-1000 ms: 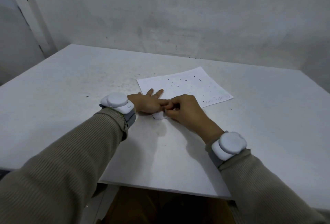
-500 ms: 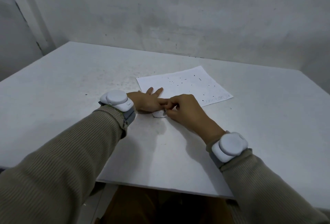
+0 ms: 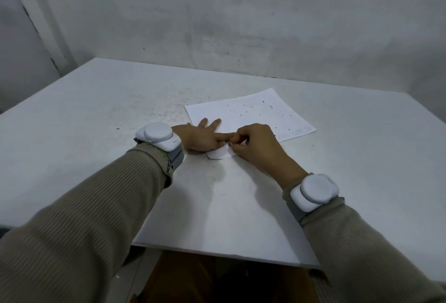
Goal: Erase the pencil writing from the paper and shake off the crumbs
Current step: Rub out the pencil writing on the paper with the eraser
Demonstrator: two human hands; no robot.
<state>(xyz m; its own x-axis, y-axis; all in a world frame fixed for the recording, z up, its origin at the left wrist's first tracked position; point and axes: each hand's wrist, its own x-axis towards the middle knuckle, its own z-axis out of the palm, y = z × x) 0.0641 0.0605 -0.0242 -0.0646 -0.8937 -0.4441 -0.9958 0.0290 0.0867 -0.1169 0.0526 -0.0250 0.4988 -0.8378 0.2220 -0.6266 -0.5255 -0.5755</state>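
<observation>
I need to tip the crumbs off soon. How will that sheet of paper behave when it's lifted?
Likely floppy: the paper is one thin sheet, and its near corner looks bent. Probably light and slide-prone, since the left hand lies flat on it.

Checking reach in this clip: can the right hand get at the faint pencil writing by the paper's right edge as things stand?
Probably yes. The right hand is at the near edge of the paper, the writing lies just beyond with nothing between, and the left hand presses elsewhere.
</observation>
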